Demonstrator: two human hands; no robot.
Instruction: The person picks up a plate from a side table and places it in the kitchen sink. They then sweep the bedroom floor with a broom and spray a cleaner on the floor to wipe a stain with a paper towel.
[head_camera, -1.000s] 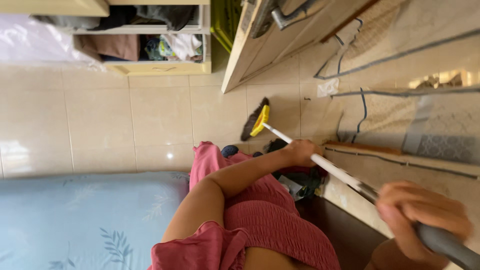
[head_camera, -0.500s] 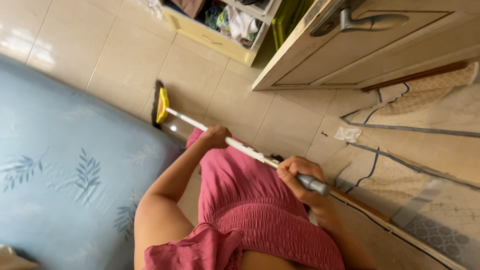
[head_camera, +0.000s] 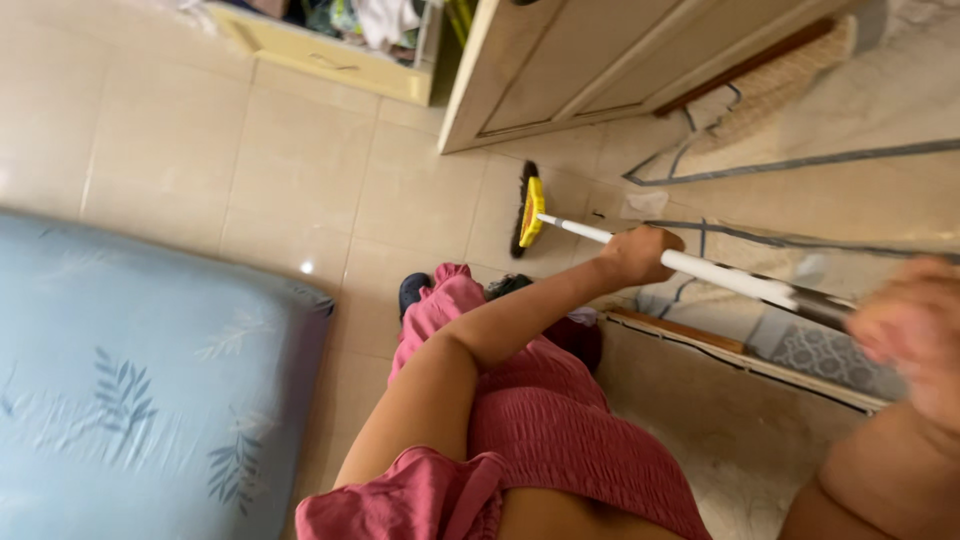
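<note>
A blue mattress (head_camera: 140, 390) with a leaf print fills the lower left and lies on the pale tiled floor (head_camera: 290, 170). Above it, at the top edge, a yellow drawer (head_camera: 330, 62) stands open with clothes inside. Just right of the drawer, a beige door (head_camera: 560, 70) angles across the top.

In the middle, the person's pink dress (head_camera: 540, 430) hangs down, and a dark shoe (head_camera: 412, 292) shows at its hem. Beyond the shoe, the broom (head_camera: 527, 212) rests its dark bristles and yellow head on the tiles, near the foot of the door. A scrap of white paper (head_camera: 645, 203) lies on the floor just right of the broom head.

The broom's white handle runs right from the head. The left hand (head_camera: 637, 254) is closed around it, fingers wrapped fully, a little way up from the head. Farther right the handle passes over a patterned mat (head_camera: 820, 350) and a wooden threshold (head_camera: 680, 328). The right hand (head_camera: 915, 325) sits at the far end of the handle, blurred; it seems to be at the grip, but I cannot tell how far it is closed.
</note>
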